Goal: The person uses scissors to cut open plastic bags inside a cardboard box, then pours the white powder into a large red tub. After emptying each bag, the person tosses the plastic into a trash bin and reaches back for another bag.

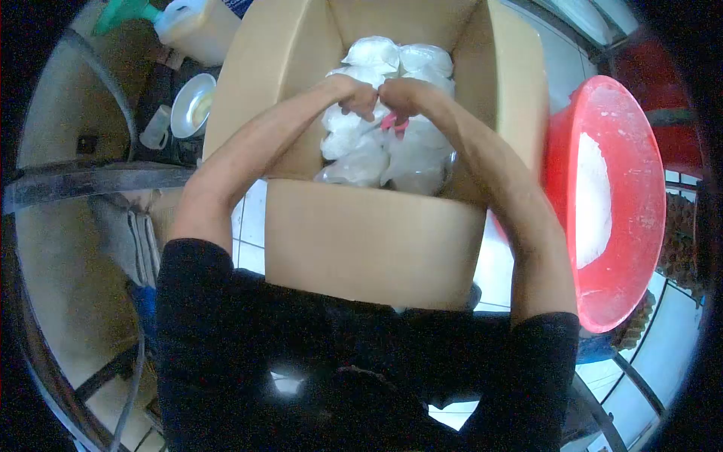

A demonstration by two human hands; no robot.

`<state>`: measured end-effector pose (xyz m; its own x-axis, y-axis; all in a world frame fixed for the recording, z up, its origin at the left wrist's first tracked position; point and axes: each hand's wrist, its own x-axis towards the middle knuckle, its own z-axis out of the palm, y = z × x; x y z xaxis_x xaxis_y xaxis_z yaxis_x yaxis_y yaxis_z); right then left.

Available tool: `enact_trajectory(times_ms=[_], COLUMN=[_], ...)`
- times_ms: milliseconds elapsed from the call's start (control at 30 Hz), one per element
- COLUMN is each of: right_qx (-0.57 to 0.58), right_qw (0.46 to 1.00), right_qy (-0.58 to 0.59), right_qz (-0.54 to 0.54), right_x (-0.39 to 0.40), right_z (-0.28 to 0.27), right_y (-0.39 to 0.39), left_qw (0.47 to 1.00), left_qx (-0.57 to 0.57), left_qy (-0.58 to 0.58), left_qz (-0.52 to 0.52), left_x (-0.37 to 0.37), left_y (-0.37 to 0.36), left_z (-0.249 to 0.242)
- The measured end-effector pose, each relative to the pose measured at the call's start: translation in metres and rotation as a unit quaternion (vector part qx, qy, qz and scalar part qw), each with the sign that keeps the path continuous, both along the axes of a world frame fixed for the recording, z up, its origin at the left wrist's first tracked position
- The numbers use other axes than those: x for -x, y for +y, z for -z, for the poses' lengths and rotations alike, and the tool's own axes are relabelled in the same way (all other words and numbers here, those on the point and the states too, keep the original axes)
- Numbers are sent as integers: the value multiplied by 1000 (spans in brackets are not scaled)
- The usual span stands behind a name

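Observation:
Both of my hands are together over clear plastic bags (418, 167) of white contents, inside an open cardboard box (375, 241). My left hand (358, 99) is closed, its knuckles up against the right one. Fingers of my right hand (401, 98) curl down and are closed as well. A pink strip (393, 123) shows just under the right fingers and seems gripped there, on top of the bags. What the left fingers pinch is hidden. Several more filled bags (373, 54) lie toward the box's far end.
A large red tub (629, 196) with white powder (593, 200) stands right of the box. On the left are a white bowl (193, 107), a clear cup (156, 129) and a plastic jerrycan (197, 32). Box flaps spread outward; white floor tiles (252, 226) show around it.

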<state>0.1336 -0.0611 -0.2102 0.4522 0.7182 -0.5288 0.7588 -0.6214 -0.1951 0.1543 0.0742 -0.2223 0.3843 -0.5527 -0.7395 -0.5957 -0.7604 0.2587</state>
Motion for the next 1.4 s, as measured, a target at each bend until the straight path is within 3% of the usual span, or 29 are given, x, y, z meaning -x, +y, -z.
enact_trajectory(times_ms=[67,233,300,333,433,533,633,733,833,933,1033,1133,1233,1333,1400], right_qx=[-9,-25,-35,-41,-26,-14,-50,-7,-21,69,86,20,-17,54,33], right_qw=[1000,997,997,996,998,998,997,998,998,997,995,998,999,993,997], right_qy=[-10,39,-11,-35,-20,-29,-48,-31,-38,-17,34,25,-16,65,23], right_qz=[6,59,63,65,50,58,33,57,41,18,40,48,49,84,67], right_x=[3,4,3,3,3,6,6,8,6,-10,-10,6,-9,1,-1], right_z=[1,12,21,24,18,12,19,5,7,21,23,-1,29,-30,1], right_y=[0,-6,-9,-9,-9,-10,-13,-9,-10,-3,-2,-6,-17,-7,-3], left_qw=[997,993,986,984,983,986,993,998,995,995,998,999,995,992,989], left_qx=[76,-28,-110,-153,0,-48,-73,-42,18,-29,47,-5,-40,-61,-82], left_qy=[7,79,83,87,-170,-97,90,21,-4,-22,-44,-51,-88,-91,-95], left_qz=[-26,-80,-89,-30,63,125,11,45,99,96,16,-9,-8,-65,-73], left_x=[-13,1,26,23,23,15,12,18,11,10,-5,4,-2,0,7], left_y=[6,9,-4,-9,12,21,3,-3,1,-3,3,4,7,12,8], left_z=[-3,-2,0,11,41,46,28,6,30,24,1,-21,-28,-37,-52])
